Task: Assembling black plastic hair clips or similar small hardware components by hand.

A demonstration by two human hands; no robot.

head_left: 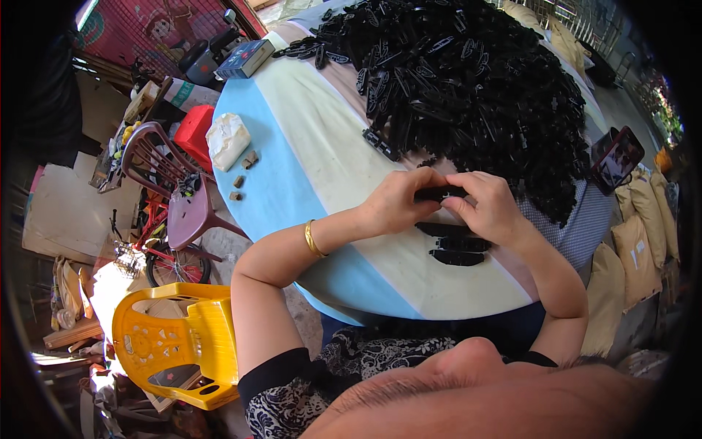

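Far left: yellow plastic chair [208,340]; wire basket [127,260] on a bike, contents unclear. Purple chair [191,219], small dark bits on its seat. Red plastic item [194,137] behind it, kind unclear. Then the cloth-covered surface [292,161], striped blue, cream and pinkish. Near its left edge: crumpled white bag [228,140], contents not visible; small brown blocks [251,159] just beside it. Blue box [245,58] at far edge, inside can't be seen. Left hand [398,201], gold bracelet [313,239] at wrist: fingers pinching one end of black part [437,193], held above the surface. Right hand [490,208]: fingers gripping its other end. Black strips [457,257] lie below the hands, near the front edge. Big loose heap of black pieces [453,88] beyond. Right: phone [620,157], upright; tan sacks [643,212], contents hidden.
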